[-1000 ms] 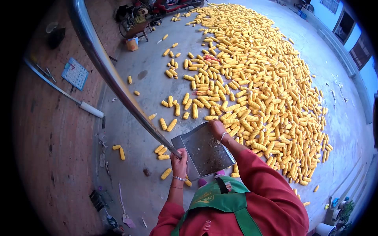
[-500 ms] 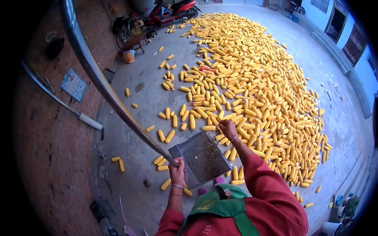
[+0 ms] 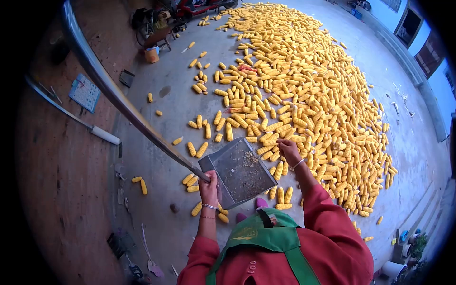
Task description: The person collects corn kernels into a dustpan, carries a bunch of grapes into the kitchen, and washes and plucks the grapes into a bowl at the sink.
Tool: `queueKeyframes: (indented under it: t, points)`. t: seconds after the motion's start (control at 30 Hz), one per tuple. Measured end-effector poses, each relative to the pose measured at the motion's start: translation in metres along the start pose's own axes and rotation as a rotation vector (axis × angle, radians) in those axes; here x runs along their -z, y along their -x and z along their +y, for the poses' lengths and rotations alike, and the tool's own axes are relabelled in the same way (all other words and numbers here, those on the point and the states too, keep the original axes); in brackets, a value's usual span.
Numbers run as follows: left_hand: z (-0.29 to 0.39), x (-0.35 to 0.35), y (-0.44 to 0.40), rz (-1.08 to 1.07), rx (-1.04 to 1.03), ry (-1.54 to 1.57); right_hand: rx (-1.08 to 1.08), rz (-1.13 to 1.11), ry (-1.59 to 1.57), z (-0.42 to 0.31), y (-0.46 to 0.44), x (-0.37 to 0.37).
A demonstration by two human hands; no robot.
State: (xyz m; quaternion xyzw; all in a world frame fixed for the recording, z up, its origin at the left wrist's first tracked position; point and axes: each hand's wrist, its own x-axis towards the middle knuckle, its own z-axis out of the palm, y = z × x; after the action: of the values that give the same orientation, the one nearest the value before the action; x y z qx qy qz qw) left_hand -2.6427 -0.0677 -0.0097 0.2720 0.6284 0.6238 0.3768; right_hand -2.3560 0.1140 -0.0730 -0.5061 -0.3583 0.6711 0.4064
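My left hand [image 3: 208,188] is wrapped round the lower end of a long metal handle [image 3: 137,121], just beside the pan of a dustpan [image 3: 237,175]. Bits of debris [image 3: 249,159] lie inside the pan, mostly toward its far right side. My right hand [image 3: 289,151] is over the edge of the corn pile [image 3: 323,114], right of the pan. Its fingers are curled together, and whatever may be in them is hidden. Yellow corn cobs [image 3: 280,194] lie close around the pan.
Loose cobs [image 3: 191,149] are scattered left of the pile. A brick surface [image 3: 61,180] runs along the left, with a white-ended pole [image 3: 105,135]. A red scooter [image 3: 199,8] and an orange container [image 3: 152,54] stand farther back. Steps [image 3: 422,209] and a plant [image 3: 419,246] are at right.
My view has tipped slightly, so the scene sits higher. The right hand has moved right, away from the pan's edge. More debris shows in the pan. The left hand keeps its hold.
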Motion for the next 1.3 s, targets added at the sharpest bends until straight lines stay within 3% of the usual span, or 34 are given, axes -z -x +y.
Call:
queueKeyframes:
  t: [0.43, 0.5, 0.87, 0.97, 1.1, 1.17, 1.3]
  points:
    - [0.006, 0.003, 0.006, -0.002, 0.020, 0.053, 0.048, -0.184, 0.416, -0.016, 0.029, -0.027]
    - [0.004, 0.004, 0.006, 0.007, 0.016, 0.049, 0.177, -0.256, 0.643, -0.012, 0.029, -0.036]
    - [-0.009, 0.011, 0.010, 0.017, -0.021, 0.080, 0.570, -0.291, 1.041, 0.016, 0.028, -0.062]
    - [-0.009, 0.013, 0.012, 0.016, 0.022, 0.120, 0.536, -0.382, 1.106, 0.015, 0.033, -0.070]
    - [-0.006, 0.012, 0.016, 0.013, 0.017, 0.121, 0.512, -0.468, 1.071, -0.002, 0.043, -0.079]
    - [-0.005, 0.011, 0.016, 0.017, 0.004, 0.109, 0.418, -0.309, 0.886, -0.015, 0.039, -0.077]
    - [-0.008, 0.011, 0.016, 0.016, -0.063, 0.051, 0.453, -0.189, 0.815, -0.022, 0.031, -0.065]
